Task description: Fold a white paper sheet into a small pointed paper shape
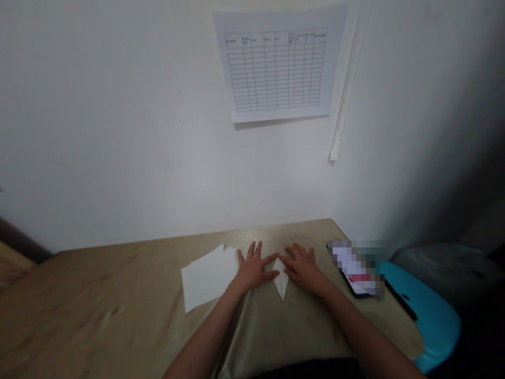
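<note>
A small piece of white paper point(281, 281), folded into a narrow kite shape, lies on the brown-covered table with its long point toward me. My left hand point(253, 267) touches its left side with thumb and index finger, the other fingers spread on the table. On the right side, my right hand point(303, 267) rests with its fingers apart, index finger and thumb at the paper's edge. Both index fingertips nearly meet at the paper's top. A stack of white sheets point(207, 279) lies just left of my left hand, partly behind the forearm.
A phone point(357, 273), partly blurred out, lies right of my right hand, with a dark pen-like object point(400, 300) by the table's right edge. Beyond that edge is a blue stool or chair point(437, 316). A printed table sheet point(278, 68) hangs on the wall.
</note>
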`<action>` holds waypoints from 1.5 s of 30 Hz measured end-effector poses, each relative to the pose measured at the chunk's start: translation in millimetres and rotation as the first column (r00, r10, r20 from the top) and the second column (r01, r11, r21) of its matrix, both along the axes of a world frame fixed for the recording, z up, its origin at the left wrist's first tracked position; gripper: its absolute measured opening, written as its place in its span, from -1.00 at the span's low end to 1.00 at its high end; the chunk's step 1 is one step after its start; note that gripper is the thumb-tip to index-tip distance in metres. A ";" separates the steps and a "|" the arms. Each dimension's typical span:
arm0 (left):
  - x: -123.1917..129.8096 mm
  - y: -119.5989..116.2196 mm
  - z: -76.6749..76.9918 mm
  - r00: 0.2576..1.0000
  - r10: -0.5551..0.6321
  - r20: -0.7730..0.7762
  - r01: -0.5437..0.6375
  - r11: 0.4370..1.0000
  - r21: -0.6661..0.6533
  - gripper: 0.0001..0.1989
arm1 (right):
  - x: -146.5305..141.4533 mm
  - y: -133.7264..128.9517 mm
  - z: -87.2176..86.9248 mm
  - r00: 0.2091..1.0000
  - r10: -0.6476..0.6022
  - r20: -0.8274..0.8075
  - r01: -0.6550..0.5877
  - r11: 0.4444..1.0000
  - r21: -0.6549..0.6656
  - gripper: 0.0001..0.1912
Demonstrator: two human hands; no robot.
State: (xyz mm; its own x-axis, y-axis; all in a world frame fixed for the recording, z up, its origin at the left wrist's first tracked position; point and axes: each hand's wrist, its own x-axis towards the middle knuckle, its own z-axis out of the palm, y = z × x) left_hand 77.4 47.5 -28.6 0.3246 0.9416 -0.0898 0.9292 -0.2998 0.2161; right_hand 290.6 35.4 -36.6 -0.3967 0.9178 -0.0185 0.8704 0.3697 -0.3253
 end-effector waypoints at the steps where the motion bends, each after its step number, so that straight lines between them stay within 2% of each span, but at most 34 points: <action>1: -0.1 -0.1 1.8 1.000 -0.003 0.002 0.003 1.000 -0.014 -0.29 | 1.3 -0.3 0.7 1.000 0.019 -0.006 -0.019 1.000 -0.009 -0.46; 4: -0.4 -0.6 5.4 1.000 -0.007 -0.001 0.007 0.999 -0.040 -0.21 | 5.0 -1.5 2.7 0.997 0.069 -0.029 -0.070 0.997 -0.042 -0.39; 8: -0.9 -2.8 3.4 1.000 -0.005 0.013 0.005 1.000 -0.017 -0.22 | 7.9 -2.4 3.0 0.996 0.069 -0.059 -0.071 0.997 -0.037 -0.38; 14: 1.3 -10.9 -4.9 0.996 0.007 0.090 -0.025 0.980 0.196 -0.28 | 2.5 -0.2 -3.4 0.996 0.011 -0.088 -0.005 0.998 0.067 -0.45; 17: 3.4 -12.2 -6.0 0.990 0.005 0.141 -0.042 0.964 0.262 -0.41 | -3.9 0.7 -5.5 0.996 0.002 -0.092 0.011 0.990 0.138 -0.57; 22: 2.6 -9.0 -7.6 0.987 -0.004 0.164 -0.039 0.965 0.259 -0.82 | -10.1 -0.2 -6.0 0.995 -0.060 -0.080 0.075 0.976 0.205 -0.74; 27: 0.6 -5.1 -7.6 0.980 0.077 0.184 -0.111 0.977 0.183 -0.85 | -8.6 -0.8 -5.9 0.993 -0.074 -0.092 0.091 0.978 0.188 -0.75; 34: -4.0 -6.0 -4.4 0.988 0.077 0.136 -0.092 0.990 0.103 -0.68 | -1.1 -2.2 1.0 0.989 -0.036 -0.141 0.045 0.997 0.059 -0.66; 45: -7.9 -13.5 2.5 0.998 -0.041 0.049 0.043 0.998 -0.038 -0.14 | 4.6 -4.9 7.3 0.990 0.048 -0.130 -0.056 0.997 -0.061 -0.24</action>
